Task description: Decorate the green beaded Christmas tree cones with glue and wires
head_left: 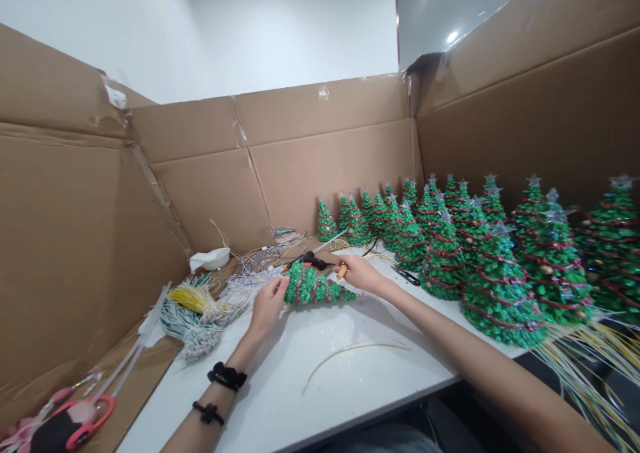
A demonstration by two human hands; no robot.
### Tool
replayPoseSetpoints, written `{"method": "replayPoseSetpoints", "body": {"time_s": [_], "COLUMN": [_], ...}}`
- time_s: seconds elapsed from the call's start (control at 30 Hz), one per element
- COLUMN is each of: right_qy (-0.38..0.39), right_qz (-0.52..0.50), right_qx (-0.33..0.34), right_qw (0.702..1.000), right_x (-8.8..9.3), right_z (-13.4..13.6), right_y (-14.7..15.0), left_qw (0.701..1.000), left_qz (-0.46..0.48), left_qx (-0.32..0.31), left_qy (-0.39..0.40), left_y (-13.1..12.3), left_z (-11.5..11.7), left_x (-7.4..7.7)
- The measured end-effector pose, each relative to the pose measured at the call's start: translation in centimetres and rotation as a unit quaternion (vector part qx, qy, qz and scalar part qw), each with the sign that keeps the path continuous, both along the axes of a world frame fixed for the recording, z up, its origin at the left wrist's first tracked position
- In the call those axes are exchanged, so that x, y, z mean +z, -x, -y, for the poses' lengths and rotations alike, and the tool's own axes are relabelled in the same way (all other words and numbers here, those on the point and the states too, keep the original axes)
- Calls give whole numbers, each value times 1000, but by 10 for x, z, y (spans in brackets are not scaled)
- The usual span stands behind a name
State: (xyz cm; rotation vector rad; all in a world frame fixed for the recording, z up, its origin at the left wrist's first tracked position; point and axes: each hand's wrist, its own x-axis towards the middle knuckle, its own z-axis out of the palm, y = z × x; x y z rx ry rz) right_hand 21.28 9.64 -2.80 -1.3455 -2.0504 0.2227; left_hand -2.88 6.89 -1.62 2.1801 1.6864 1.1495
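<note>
In my left hand [269, 303] is the base of a small green Christmas tree [317, 285]. It lies on its side above the white table, its tip toward the right, with a red garland wound round it. My right hand [357, 273] is closed round a short tan handle [342, 271] just beyond the tree; the working end of this tool is hard to make out. Behind the tree lies a black and orange tool [313, 260], probably a glue gun, with a pale stick [331, 240] near it.
Several finished trees [500, 293] stand on the right, some with clear stars. Black scissors [407, 275] lie beside them. Bundles of yellow [193, 298] and teal-white wires [187, 326] sit on the left. A loose wire [350, 348] curves across the white table [260, 400]. Cardboard walls [325, 153] enclose it.
</note>
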Motion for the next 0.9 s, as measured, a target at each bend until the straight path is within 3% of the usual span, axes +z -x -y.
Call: {"method": "replayPoseSetpoints", "body": {"time_s": [0.2,0.43,0.9], "right_qy": [-13,-9,31], "right_qz": [-10,17,29], "right_qx": [55,85,110], "right_qw": [998,996,993], "right_x": [5,4,3], "right_z": [7,9,9], "right_y": [4,4,4], "left_qw": [994,960,952], "left_qz": [103,235,233], "left_qx": [18,7,-35], "left_qy": [36,151,196], "left_y": [-3,-6,-1], "left_z": [2,3,0], "left_x": [2,10,16]}}
